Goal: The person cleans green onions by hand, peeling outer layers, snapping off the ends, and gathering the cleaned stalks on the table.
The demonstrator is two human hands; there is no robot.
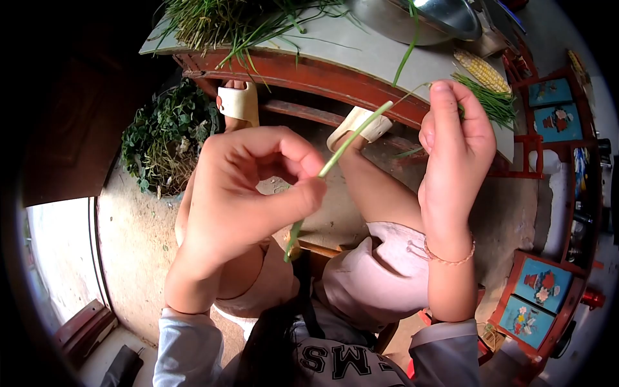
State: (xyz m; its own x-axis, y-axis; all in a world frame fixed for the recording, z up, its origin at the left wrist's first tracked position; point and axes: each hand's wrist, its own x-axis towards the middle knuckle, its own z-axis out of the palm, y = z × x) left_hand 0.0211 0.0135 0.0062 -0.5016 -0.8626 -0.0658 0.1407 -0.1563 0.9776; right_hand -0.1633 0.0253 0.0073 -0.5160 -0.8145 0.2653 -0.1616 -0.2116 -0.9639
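Between thumb and forefinger, my left hand (251,187) pinches a green chive stalk (351,143), which slants up to the right with its pale end uppermost. My right hand (456,138) is raised at the right, fingertips pressed together on a thin strand (412,92) that stretches from the stalk's pale end. A large heap of chives (209,24) lies on the table (322,40) at the upper left. Just behind my right hand, a neater bunch of chives (493,102) rests at the table's right end.
A metal basin (419,22) stands on the table, with an ear of corn (482,69) beside it. Leafy greens fill a container (164,138) on the floor at left. My legs and sandals (240,103) are under the table edge. Red cabinets with blue panels (541,284) line the right.
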